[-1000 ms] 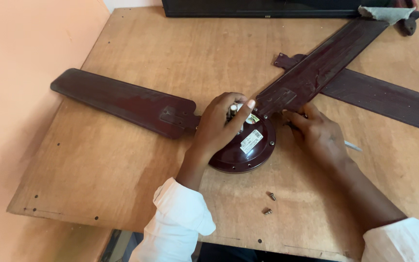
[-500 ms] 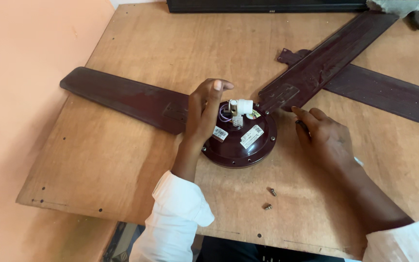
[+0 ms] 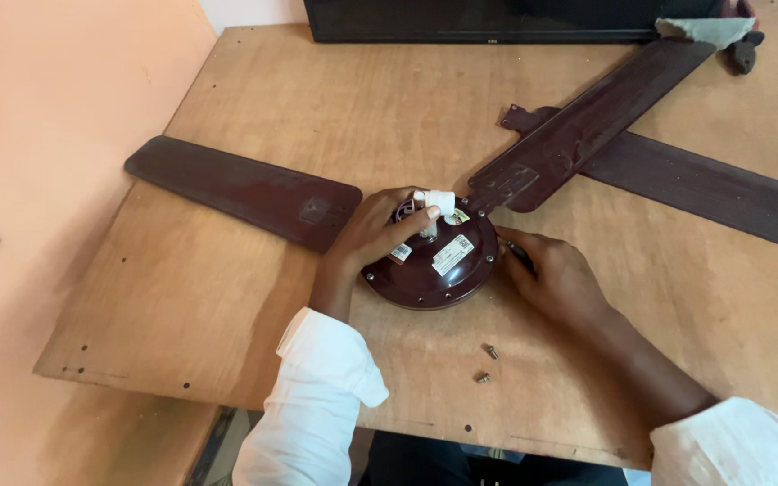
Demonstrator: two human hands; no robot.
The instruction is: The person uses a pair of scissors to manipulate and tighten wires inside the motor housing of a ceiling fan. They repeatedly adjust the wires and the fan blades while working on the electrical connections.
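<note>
The dark red ceiling fan motor housing (image 3: 434, 265) sits on the wooden counter (image 3: 227, 297) between both hands, left hand (image 3: 373, 229) fingers curled over its top, right hand (image 3: 556, 279) fingers closed against its rim

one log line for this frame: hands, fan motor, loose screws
left hand on fan motor top | right hand at its rim | two screws loose on table

1. A dark red fan motor (image 3: 438, 270) lay on the wooden counter (image 3: 227, 297), with three blades (image 3: 245, 191) spread around it.
2. The left hand (image 3: 373, 232) rested on the motor's top, fingers (image 3: 420, 216) touching a white connector (image 3: 436, 200).
3. The right hand (image 3: 556, 279) pressed against the motor's right rim.
4. Two screws (image 3: 488, 353) lay just below the motor.
</note>
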